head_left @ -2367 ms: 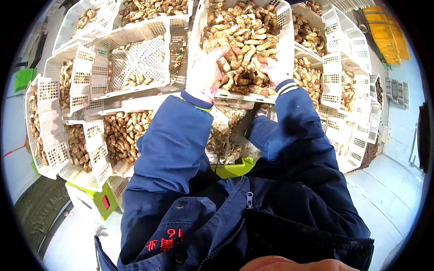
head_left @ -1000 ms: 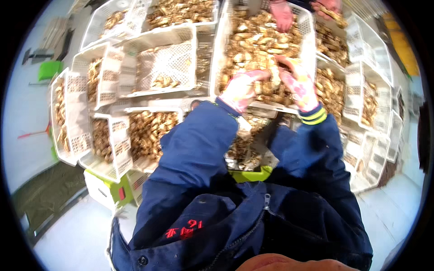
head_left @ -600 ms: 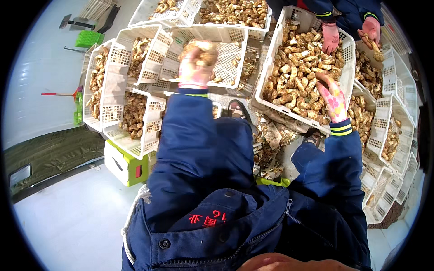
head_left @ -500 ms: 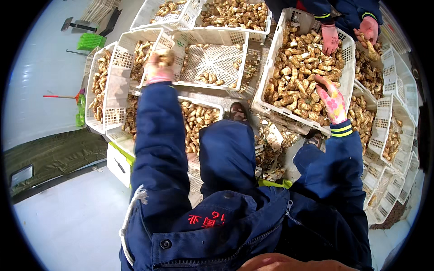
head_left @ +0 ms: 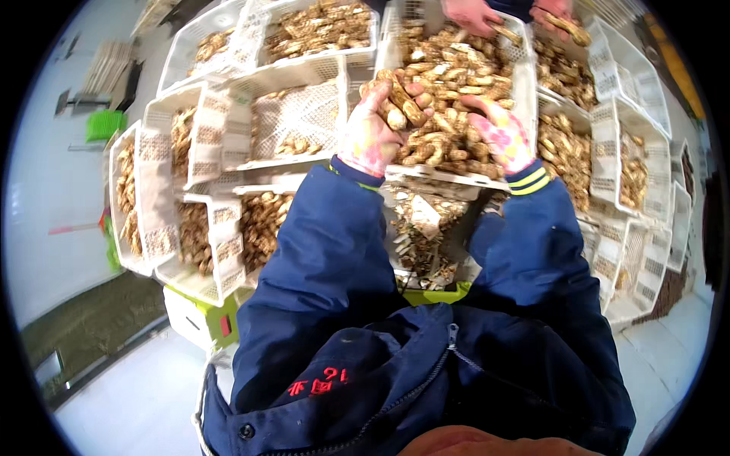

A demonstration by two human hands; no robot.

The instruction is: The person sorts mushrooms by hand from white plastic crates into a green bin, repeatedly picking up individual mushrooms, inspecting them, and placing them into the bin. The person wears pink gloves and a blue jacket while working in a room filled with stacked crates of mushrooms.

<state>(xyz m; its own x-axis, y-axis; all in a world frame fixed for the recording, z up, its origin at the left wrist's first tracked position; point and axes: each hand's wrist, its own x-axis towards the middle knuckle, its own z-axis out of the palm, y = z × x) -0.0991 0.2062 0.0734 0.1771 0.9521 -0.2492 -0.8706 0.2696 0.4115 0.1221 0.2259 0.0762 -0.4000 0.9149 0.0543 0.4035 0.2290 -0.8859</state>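
Observation:
My left hand (head_left: 370, 135), in a pink patterned glove, is closed around a couple of brown mushrooms (head_left: 403, 102) above the near left part of a big white crate (head_left: 525, 83). A heap of mushrooms (head_left: 456, 72) fills that crate. On the heap's near right side, my right hand (head_left: 503, 137), gloved alike, rests with its fingers spread and their tips against the mushrooms. Nothing shows in its grasp. Across the crate, a co-worker's gloved hand (head_left: 473, 15) is at a mushroom, and the other hand (head_left: 553, 17) holds one up.
Left of the big crate stands a white crate (head_left: 300, 114) with only a few mushrooms on its bottom. More mushroom crates (head_left: 205, 144) crowd the left and right. Trimmings and scraps (head_left: 422, 235) lie before me, with a green-yellow bin edge (head_left: 437, 295) nearer. A green-and-white box (head_left: 199, 315) is at left.
My left hand has come from over the left crates to the big crate, holding mushrooms. My right hand stays at the heap. The view has shifted, and the co-worker's hands have moved.

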